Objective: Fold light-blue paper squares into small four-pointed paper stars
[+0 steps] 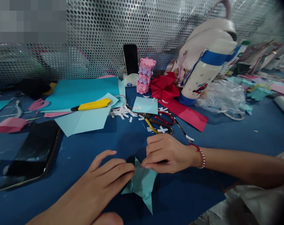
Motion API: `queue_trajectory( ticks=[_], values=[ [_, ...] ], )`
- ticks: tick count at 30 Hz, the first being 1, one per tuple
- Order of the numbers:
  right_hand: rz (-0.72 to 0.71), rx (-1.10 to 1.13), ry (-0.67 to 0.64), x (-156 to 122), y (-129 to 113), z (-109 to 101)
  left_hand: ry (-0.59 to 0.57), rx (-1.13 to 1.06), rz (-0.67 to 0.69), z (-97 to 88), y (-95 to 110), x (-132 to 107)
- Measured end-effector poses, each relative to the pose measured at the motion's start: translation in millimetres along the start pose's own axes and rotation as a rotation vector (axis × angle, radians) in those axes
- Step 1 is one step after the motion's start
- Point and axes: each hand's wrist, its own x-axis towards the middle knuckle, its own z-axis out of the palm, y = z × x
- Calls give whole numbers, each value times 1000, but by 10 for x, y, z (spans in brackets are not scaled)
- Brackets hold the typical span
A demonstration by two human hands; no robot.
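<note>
A light blue folded paper star (pixel 144 182) lies on the dark blue tabletop in front of me, its points sticking out several ways. My left hand (pixel 102 179) rests with fingers stretched out, fingertips touching the star's upper left side. Curled over its upper right edge is my right hand (pixel 166 154), thumb and fingers pinched together on the paper. The right hand covers part of that edge. A red and white beaded bracelet (pixel 201 157) circles the right wrist.
Beyond my hands lie scissors (pixel 159 122), white paper scraps (pixel 123 113), a yellow cutter (pixel 93 104) and blue sheets (pixel 85 123). A black phone (pixel 31 153) lies left. A white and blue bottle (pixel 205 73) leans against a bag (pixel 191 40) at the back right.
</note>
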Motion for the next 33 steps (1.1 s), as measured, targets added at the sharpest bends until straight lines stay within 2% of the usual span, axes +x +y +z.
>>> queue_trajectory(
  ticks=[5, 9, 13, 21, 31, 33],
  values=[
    [211, 241, 2, 3, 11, -19, -2, 3, -44, 42, 30, -14],
    [281, 402, 42, 12, -21, -34, 8, -3, -12, 24, 33, 4],
    [374, 445, 47, -1, -63, -20, 24, 17, -14, 41, 44, 1],
    [373, 398, 17, -15, -59, -10, 24, 37, -34, 91, 54, -16],
    [378, 377, -25, -16, -73, 0, -7, 17, -21, 1, 38, 24],
    [370, 365, -23, -19, -73, 1, -14, 19, 20, -4, 25, 29]
  ],
)
